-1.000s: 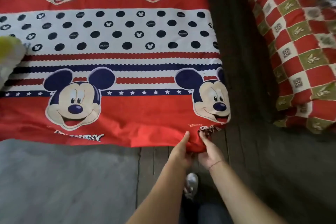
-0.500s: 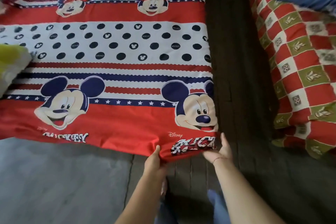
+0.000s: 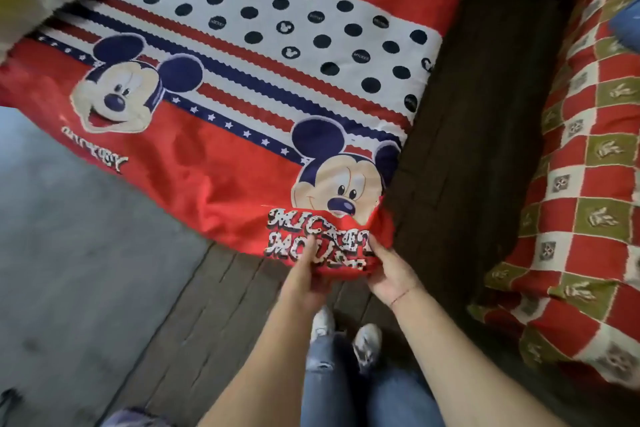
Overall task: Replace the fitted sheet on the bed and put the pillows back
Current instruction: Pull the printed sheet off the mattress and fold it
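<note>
1 head-worn wide-angle view looks steeply down from standing height, close over the corner of the red, white and navy cartoon-print fitted sheet (image 3: 221,87), with the dark plank floor (image 3: 214,315) directly underfoot.

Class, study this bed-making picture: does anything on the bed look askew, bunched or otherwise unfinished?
Yes. The red sheet is bunched at its near corner, pinched between the left hand and right hand, creased rather than flat. The lettering there is crumpled and folds over the printed face's chin.
</note>
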### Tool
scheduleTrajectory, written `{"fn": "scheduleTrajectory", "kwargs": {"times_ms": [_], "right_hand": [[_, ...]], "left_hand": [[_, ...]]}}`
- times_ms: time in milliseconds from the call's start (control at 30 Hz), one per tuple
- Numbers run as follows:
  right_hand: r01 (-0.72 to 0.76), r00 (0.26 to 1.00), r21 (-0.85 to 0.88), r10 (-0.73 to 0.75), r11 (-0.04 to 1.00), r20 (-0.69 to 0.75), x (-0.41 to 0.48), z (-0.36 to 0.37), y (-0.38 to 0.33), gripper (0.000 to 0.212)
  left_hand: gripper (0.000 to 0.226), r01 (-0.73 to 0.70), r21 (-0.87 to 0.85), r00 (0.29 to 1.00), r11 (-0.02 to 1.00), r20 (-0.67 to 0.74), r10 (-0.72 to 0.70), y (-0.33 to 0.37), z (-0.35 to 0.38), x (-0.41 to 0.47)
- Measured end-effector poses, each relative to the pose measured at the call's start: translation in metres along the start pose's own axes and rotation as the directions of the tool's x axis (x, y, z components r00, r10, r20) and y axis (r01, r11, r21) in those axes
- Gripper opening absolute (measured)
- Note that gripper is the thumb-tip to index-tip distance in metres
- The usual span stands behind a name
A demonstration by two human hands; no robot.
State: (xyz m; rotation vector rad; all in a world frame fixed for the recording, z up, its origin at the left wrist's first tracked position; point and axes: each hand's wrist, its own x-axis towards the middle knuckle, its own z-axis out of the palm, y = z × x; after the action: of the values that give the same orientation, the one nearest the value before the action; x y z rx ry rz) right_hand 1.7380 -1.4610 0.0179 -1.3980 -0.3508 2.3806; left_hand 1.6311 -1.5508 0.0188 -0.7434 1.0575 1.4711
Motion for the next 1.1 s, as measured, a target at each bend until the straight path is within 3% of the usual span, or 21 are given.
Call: {"fn": "scheduleTrajectory", "kwargs": {"times_ms": [67,200,300,467,633,700,800,1000,1100], "right_hand": [[-0.015,0.999,-0.051,0.014,0.999,-0.034,-0.001,-0.008,0.008,0.046],[-0.049,0.998,-0.093,0.044,0.994,-0.050,0.005,-0.027,0.000,0.047],[-0.114,0.988,-0.087,0.103,0.990,-0.113,0.017,-0.021,-0.011,0.058],[-0.218,0.976,-0.039,0.217,0.975,-0.027,0.036,-0.008,-0.038,0.038],[-0.350,0.933,-0.133,0.358,0.927,0.044,0.049,-0.007,-0.072,0.049],[-0.355,0.930,-0.170,0.365,0.919,0.032,0.056,-0.008,-0.094,0.044],[-0.283,0.956,-0.207,0.292,0.936,0.013,0.068,-0.012,-0.126,0.034],[-0.233,0.970,-0.368,0.240,0.900,-0.028,0.089,-0.020,-0.175,0.014],[-0.217,0.970,-0.424,0.245,0.879,0.010,0.090,-0.026,-0.181,0.013]], "left_hand": [[0.064,0.066,0.033,0.998,0.997,0.007,-0.067,-0.032,0.021,0.000],[0.026,-0.062,-0.130,0.996,0.990,-0.077,0.052,-0.058,0.038,0.003],[0.024,-0.116,-0.167,0.986,0.979,-0.134,0.094,-0.056,0.038,0.001],[0.038,-0.174,-0.088,0.980,0.981,-0.117,0.163,-0.059,0.028,0.010],[0.050,-0.243,0.015,0.970,0.970,-0.017,0.243,-0.073,0.033,0.004],[0.043,-0.256,0.040,0.966,0.966,-0.017,0.257,-0.076,0.034,-0.003],[0.023,-0.282,0.068,0.955,0.957,-0.078,0.287,-0.078,0.028,-0.018],[0.023,-0.353,0.077,0.892,0.932,-0.273,0.360,-0.092,0.008,-0.031],[0.024,-0.269,-0.045,0.860,0.962,-0.461,0.219,-0.112,0.006,-0.009]]}}
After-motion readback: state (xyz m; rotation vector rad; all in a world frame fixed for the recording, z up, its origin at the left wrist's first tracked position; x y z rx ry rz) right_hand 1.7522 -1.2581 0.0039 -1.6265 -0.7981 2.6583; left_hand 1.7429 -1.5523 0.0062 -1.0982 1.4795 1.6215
